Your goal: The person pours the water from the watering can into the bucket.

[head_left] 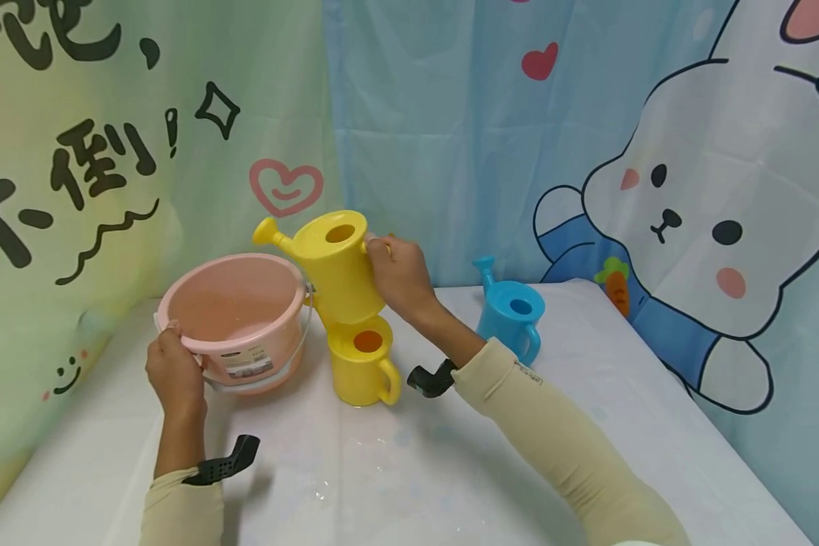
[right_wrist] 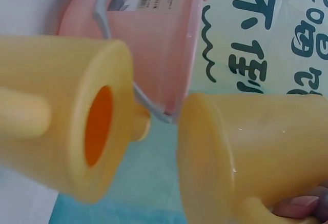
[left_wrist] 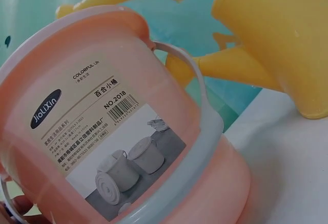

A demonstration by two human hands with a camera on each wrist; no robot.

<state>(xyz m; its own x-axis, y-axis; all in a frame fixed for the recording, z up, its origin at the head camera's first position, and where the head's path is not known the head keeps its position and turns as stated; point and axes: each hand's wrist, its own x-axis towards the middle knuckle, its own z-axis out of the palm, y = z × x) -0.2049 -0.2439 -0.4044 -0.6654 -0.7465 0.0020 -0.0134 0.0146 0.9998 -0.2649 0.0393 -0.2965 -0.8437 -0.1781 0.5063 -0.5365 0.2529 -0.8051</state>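
At the left of the table [head_left: 355,485], the bucket [head_left: 283,341] is placed, its near-left rim held by the left hand [head_left: 177,371]. Just to its right, the lower watering can [head_left: 355,379] is stood on the table, its spout directed left. Above that can, with a gap between the 2, the raised watering can [head_left: 341,269] is held by the right hand [head_left: 404,277] at its right side, its spout pointed left. Farther right, beyond the right forearm [head_left: 459,331], the 3rd watering can [head_left: 505,326] is set well apart from the other 2, its spout toward the back and its handle toward the front. Behind the table, the curtain [head_left: 416,136] is hung.
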